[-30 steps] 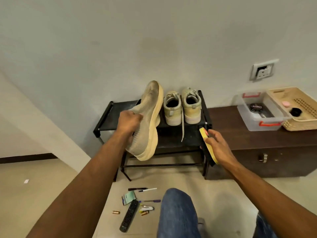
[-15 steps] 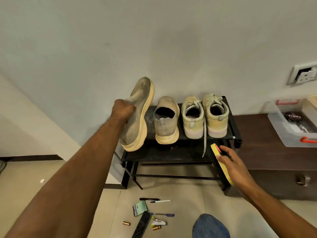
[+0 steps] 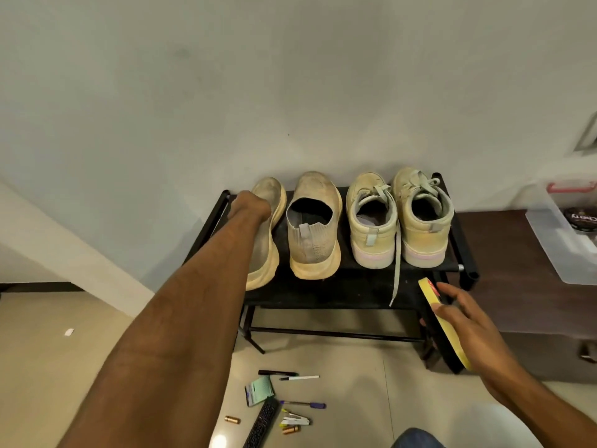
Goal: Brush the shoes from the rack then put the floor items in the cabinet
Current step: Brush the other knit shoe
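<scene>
The left hand is on the leftmost shoe at the left end of the shoe rack. The forearm covers most of the fingers, so I cannot tell if this grip is closed around the shoe or only lies on it. The left arm is stretched out long, from the lower left up to the rack. The shoe stands on the top shelf, tilted on its side with the sole to the right.

The right hand holds a yellow brush near the right front corner of the rack, lower than the top shelf. The thumb and the fingers are bent around the back of the brush, and the forefinger is more straight and points up-left. The brush is tilted, its upper end toward the rack.

Beside the leftmost shoe stand its matching grey shoe and then two pale laced sneakers, heels to the camera. On the floor in front of the rack lie pens, a remote control, batteries and a green card. At the right, a clear plastic box rests on the dark cabinet.
</scene>
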